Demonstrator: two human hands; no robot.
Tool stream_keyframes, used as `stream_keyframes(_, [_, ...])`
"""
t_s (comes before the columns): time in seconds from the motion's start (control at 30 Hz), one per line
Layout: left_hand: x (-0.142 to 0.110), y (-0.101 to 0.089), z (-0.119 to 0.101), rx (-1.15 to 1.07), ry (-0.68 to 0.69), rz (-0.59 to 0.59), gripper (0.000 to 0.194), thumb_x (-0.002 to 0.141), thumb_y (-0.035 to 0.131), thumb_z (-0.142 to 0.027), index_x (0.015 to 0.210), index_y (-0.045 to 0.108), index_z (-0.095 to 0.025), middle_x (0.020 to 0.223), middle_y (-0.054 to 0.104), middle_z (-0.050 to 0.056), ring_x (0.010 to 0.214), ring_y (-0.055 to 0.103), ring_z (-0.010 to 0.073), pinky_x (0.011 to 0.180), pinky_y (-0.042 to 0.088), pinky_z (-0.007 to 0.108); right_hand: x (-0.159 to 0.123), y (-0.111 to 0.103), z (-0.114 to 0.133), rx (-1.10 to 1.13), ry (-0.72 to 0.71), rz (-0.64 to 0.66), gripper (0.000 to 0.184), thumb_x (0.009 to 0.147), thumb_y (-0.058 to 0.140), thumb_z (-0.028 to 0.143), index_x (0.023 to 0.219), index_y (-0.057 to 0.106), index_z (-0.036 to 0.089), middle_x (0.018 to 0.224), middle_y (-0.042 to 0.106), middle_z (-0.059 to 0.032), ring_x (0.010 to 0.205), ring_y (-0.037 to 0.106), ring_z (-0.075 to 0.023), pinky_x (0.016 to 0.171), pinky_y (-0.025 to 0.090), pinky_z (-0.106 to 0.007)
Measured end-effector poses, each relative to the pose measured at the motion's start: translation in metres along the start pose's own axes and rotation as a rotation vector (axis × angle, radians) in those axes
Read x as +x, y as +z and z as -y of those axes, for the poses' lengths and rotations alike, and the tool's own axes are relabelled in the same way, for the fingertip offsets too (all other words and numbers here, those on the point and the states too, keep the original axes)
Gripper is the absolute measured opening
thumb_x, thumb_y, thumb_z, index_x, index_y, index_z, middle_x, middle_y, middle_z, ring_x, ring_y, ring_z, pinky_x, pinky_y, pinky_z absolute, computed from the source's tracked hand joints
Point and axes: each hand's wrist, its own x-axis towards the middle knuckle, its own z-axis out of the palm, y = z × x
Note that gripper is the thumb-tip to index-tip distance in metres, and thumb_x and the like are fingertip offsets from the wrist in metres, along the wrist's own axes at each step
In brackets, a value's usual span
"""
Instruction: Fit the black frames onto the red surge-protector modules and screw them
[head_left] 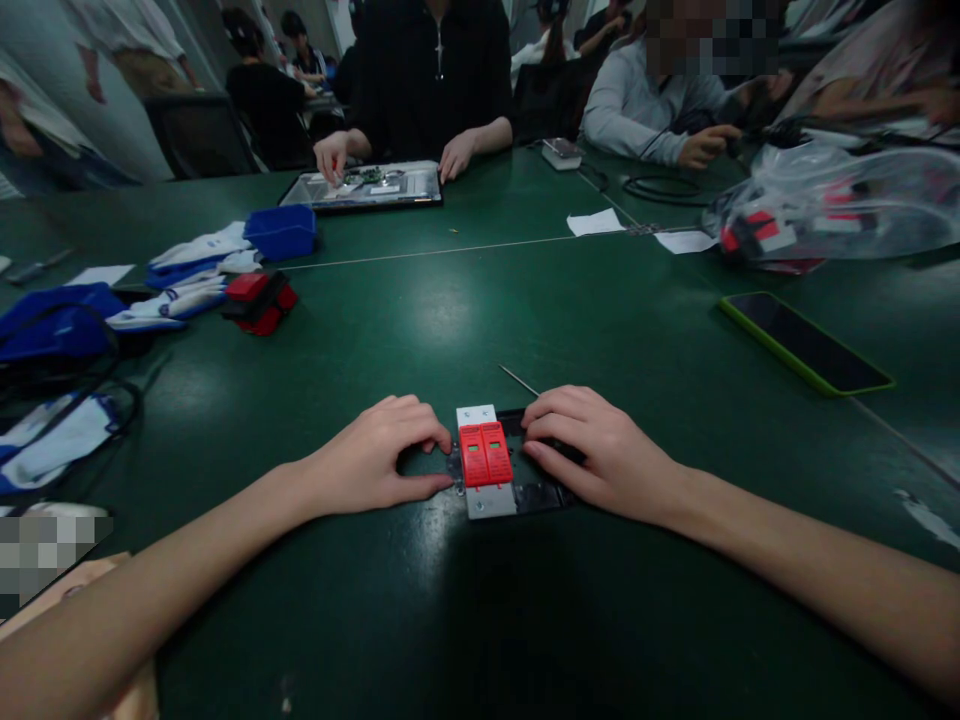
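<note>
Closest to me on the dark green tabletop [442, 350], between my two hands, sits the red-and-grey module [486, 455], on the left part of a black tray [541, 494]. My left hand [390, 455] is at the module's nine o'clock, thumb and fingers parted in a loose curve, tips right at the tray's edge, gripping nothing I can make out. My right hand [592, 440], at three o'clock, lies over the tray with bent fingers; a thin metal rod [517, 380] pokes out beyond them, and I can't tell whether they grasp it. Farther off, the green-edged phone [806, 342] lies toward two o'clock and a red-and-black block [260, 300] toward ten, with a blue bin [281, 232] behind it. Beyond, a clear plastic bag [847, 200] holds red-and-white pieces, and toward eleven o'clock a person in black [431, 90] has both hands at a flat panel [405, 185].
</note>
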Motion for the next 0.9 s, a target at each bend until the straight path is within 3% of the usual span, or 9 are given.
stream_keyframes(0.27, [0.0,-0.003,-0.003,-0.007,-0.022,0.016,0.024,0.089,0.07,-0.038,0.103,0.065,-0.02,0.091,0.064,0.003,0.085,0.057,0.0205,0.078,0.041,0.034,-0.001,0.0,-0.002,0.006,0.007,0.001,0.014,0.102,0.053,0.021,0.102,0.066,0.016,0.106,0.069,-0.0094,0.103,0.064,-0.0247,0.092,0.049,-0.045])
stream_keyframes(0.47, [0.0,0.001,-0.02,0.097,-0.135,-0.032,0.061,0.071,0.081,-0.054,0.116,0.059,-0.019,0.098,0.065,0.004,0.086,0.059,0.0241,0.08,0.041,0.039,0.0,0.001,-0.001,0.012,-0.006,-0.014,0.013,0.101,0.053,0.02,0.101,0.065,0.016,0.104,0.069,-0.0091,0.101,0.063,-0.0246,0.09,0.049,-0.045])
stream_keyframes(0.67, [0.001,0.005,-0.022,0.13,-0.136,-0.028,0.045,0.077,0.076,-0.051,0.106,0.063,-0.02,0.099,0.066,0.005,0.089,0.059,0.0254,0.079,0.041,0.039,-0.001,0.0,-0.001,0.012,0.003,-0.002,0.014,0.102,0.052,0.021,0.101,0.065,0.017,0.105,0.07,-0.0095,0.101,0.063,-0.0247,0.089,0.049,-0.045])
stream_keyframes(0.9, [0.003,0.004,-0.022,0.125,-0.139,-0.03,0.042,0.074,0.076,-0.048,0.102,0.062,-0.019,0.094,0.066,0.005,0.086,0.058,0.0248,0.078,0.041,0.039,0.0,0.0,0.0,0.016,0.011,-0.006,0.014,0.101,0.053,0.021,0.101,0.067,0.017,0.104,0.07,-0.0095,0.101,0.064,-0.0253,0.088,0.051,-0.045])
